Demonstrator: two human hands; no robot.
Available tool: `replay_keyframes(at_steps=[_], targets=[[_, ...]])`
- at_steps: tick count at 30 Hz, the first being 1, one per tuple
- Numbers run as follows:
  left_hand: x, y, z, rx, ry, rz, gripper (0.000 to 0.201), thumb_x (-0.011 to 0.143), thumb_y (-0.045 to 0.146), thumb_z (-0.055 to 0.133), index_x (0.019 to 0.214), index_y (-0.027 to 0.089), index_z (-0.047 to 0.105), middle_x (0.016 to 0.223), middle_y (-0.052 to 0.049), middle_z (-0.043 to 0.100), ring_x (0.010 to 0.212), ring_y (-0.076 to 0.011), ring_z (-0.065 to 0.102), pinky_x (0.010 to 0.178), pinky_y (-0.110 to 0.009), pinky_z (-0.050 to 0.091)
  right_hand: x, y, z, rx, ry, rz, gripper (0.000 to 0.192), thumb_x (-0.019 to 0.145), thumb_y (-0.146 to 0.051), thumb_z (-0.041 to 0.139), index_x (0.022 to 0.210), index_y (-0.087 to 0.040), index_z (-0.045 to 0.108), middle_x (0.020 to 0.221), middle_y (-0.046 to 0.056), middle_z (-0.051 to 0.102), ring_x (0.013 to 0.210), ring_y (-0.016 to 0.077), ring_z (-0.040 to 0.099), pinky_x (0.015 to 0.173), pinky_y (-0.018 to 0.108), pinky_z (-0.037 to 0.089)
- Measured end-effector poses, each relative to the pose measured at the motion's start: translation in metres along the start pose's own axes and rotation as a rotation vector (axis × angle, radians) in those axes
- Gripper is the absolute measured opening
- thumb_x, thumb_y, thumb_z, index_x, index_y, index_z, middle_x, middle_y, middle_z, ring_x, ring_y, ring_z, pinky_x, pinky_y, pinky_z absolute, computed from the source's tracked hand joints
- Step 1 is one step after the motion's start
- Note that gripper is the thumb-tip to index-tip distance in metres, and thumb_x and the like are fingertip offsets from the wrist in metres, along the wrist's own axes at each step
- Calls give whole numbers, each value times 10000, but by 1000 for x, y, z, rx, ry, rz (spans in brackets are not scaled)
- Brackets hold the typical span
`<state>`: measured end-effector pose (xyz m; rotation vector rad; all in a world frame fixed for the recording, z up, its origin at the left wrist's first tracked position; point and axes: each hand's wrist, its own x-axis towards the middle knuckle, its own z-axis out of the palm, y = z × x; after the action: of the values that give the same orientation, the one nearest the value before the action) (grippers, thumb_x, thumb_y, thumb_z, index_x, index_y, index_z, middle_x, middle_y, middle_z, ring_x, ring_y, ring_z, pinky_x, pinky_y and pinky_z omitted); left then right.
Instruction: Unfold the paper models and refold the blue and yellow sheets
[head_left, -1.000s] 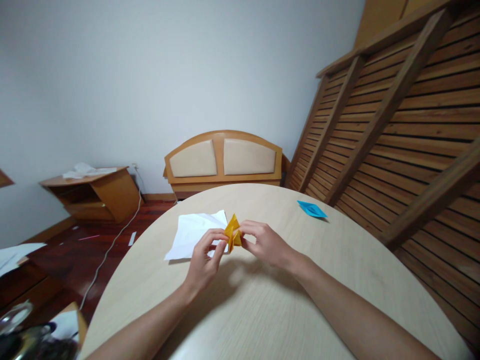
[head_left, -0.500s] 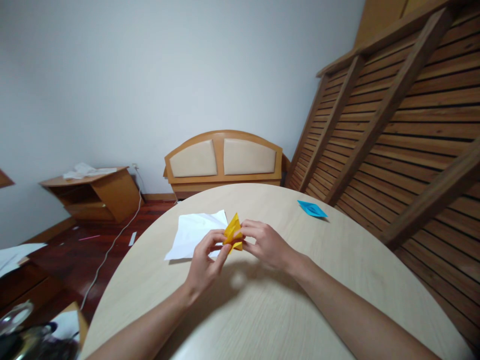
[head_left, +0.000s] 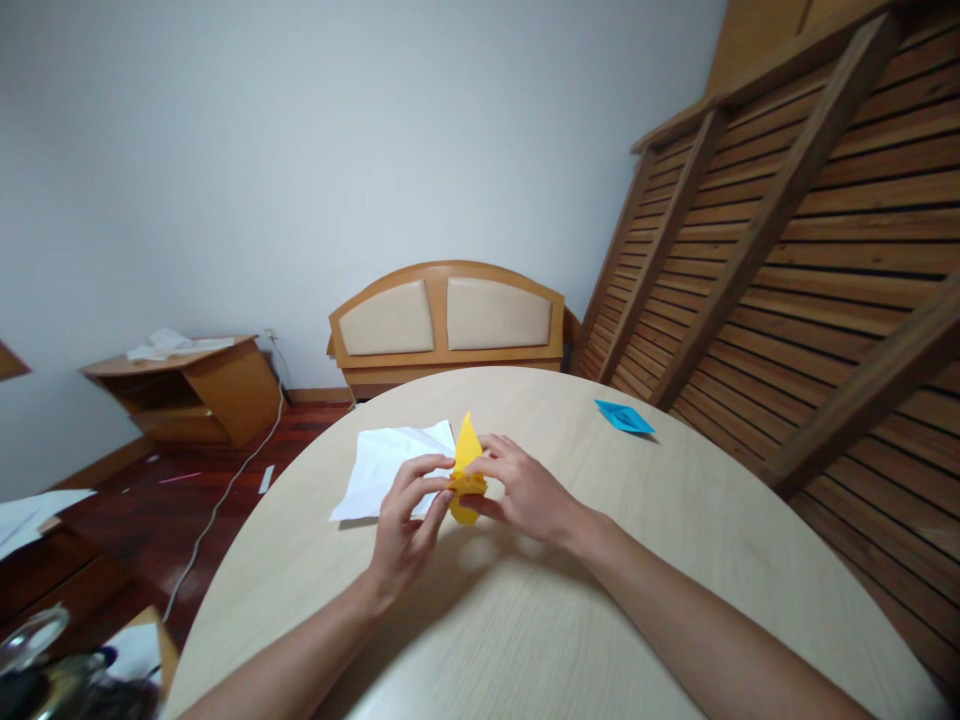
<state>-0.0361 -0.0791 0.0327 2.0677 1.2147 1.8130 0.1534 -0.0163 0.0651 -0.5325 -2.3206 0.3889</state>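
A small folded yellow paper piece [head_left: 467, 470] is held just above the round light-wood table [head_left: 570, 620], its point standing upward. My left hand [head_left: 403, 535] pinches its left side with fingertips. My right hand [head_left: 527, 491] pinches its right side, thumb and fingers closed on the fold. Behind the hands a white sheet of paper [head_left: 385, 463] lies flat on the table.
A folded blue paper shape [head_left: 624, 417] lies at the table's far right. Slatted wooden panels [head_left: 810, 240] lean on the right. A padded headboard [head_left: 447, 322] stands against the wall, a low wooden cabinet [head_left: 187, 390] at left, with a cable on the floor.
The yellow paper has been turned and folded narrower; its tip now points straight up. Both hands shifted slightly closer together around it.
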Motion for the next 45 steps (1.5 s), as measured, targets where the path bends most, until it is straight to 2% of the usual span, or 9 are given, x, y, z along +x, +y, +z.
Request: replay_keyframes(at_steps=[3,5,7,10,12,16,24,38,45], targets=[[0,-4,3,-109,102,-132,203,944,382,601,935,206,701,931,-54,712,875,-186,672,825,-337,573,1,-4,-2,-31,92,-10,108,862,-258,720,966,-238,741,1530,115,417,1403,317,373,1053,532,436],[3,-5,5,-203,159,-261,267,921,444,621,932,184,680,883,-44,704,776,-168,671,709,-301,592,3,-8,-3,-54,148,-11,61,864,-255,713,918,-239,737,1573,83,373,1463,324,280,1111,591,359],[6,-2,7,-290,194,-375,328,881,495,655,907,168,652,851,-36,693,719,-159,670,621,-278,593,4,-11,-3,-70,186,-4,58,875,-261,702,924,-240,725,1456,87,530,1427,315,356,1126,589,341],[10,4,8,-377,202,-488,377,815,512,721,895,158,621,862,-35,691,738,-165,687,600,-261,593,4,-13,-1,-63,191,74,82,916,-254,649,983,-234,691,1085,72,732,1114,261,638,982,463,490],[11,7,9,-418,192,-539,399,776,493,764,928,155,618,923,-46,696,788,-174,698,617,-257,595,3,-13,1,-46,169,129,110,937,-250,615,1034,-235,663,984,54,748,923,223,699,854,381,537],[10,8,10,-455,209,-628,440,736,463,799,993,153,623,1005,-57,692,831,-175,696,632,-250,590,1,-14,5,-35,186,169,195,943,-275,612,1137,-252,611,993,45,750,865,213,717,764,330,544],[7,8,12,-475,213,-670,403,746,434,784,995,161,623,1045,-59,688,851,-177,700,638,-241,573,2,-14,0,-60,181,-47,113,895,-187,652,986,-249,680,1195,71,684,1102,235,630,948,413,509],[6,9,13,-436,183,-678,378,725,410,798,939,157,615,993,-45,692,812,-176,705,619,-256,593,5,-16,0,-69,165,91,145,798,-226,755,897,-214,650,1212,88,646,1131,261,579,987,458,470],[5,4,12,-428,173,-682,386,715,431,804,858,149,582,874,-22,673,762,-185,706,623,-299,617,2,-12,2,-42,84,5,39,832,-235,726,869,-223,724,1307,69,608,1206,246,525,1044,445,426]])
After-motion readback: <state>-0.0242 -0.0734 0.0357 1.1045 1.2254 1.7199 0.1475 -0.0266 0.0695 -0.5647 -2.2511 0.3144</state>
